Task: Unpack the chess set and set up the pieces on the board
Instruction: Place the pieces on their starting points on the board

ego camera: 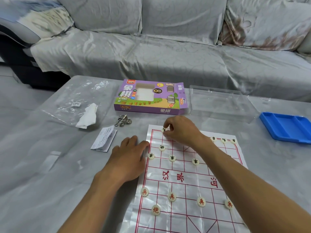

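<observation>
One cream piece (163, 130) pinched in right hand (180, 129) fingertips at paper board's (188, 179) far left corner, left hand (128, 156) flat, fingers straight, pressing board's left edge, purple box (149, 96) beyond.

The board (188, 180) is a thin, glossy white sheet printed with a red grid and red characters across its middle band, lying flat but creased on the table. Round cream pieces sit on its line crossings: black-lettered ones (172, 158) on the far half, with three in a row at the far right edge, and red-lettered ones (171, 196) on the near half, four in a row with one more nearer on the left. One black-lettered piece (163, 130) stands tilted at the far left corner. The purple box (149, 96) with a clear window lies flat beyond the board, its right end flap open
</observation>
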{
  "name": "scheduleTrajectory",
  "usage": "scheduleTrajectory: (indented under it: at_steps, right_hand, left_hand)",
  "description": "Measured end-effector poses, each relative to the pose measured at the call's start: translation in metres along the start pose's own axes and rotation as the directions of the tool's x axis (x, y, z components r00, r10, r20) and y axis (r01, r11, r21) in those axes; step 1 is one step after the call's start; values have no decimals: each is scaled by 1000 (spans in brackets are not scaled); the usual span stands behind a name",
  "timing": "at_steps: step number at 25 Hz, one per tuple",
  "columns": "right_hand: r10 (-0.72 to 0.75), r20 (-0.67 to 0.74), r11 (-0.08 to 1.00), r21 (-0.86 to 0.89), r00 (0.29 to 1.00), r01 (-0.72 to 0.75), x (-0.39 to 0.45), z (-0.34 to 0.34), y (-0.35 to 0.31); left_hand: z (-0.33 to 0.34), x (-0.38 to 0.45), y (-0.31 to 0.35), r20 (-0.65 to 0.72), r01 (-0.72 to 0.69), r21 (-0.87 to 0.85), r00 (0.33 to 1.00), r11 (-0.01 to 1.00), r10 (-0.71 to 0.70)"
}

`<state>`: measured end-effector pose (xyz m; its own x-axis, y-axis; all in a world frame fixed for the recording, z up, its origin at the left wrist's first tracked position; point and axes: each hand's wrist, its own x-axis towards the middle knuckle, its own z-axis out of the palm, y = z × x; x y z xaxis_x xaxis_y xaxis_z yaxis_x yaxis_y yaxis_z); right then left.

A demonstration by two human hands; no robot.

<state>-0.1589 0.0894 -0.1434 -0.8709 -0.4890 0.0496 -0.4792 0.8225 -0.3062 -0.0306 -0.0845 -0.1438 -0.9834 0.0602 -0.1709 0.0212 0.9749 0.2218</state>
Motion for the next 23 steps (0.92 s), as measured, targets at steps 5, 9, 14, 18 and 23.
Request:
scheduleTrajectory:
  at_steps: [5,9,14,18,23]
  right_hand:
    - [8,29,1000,17,1000,-8,4,3,1]
    - [-12,42,999,40,999,10,-3,-7,-2]
    - [141,-137,980,163,981,-118,-56,-43,52]
    - [226,-45,960,180,973,-215,-107,-57,95]
    - [176,78,983,43,981,-179,-125,-58,110]
  left_hand:
    - [2,2,-1,-16,-5,2,1000,1000,5]
    - [1,1,-1,-15,-13,3,1000,1000,13]
    - [0,5,-4,2,-9,-14,1000,1000,9]
    - [2,5,-6,10,1,-66,1000,998,0]
    - [1,3,-5,10,-9,-69,1000,998,9]
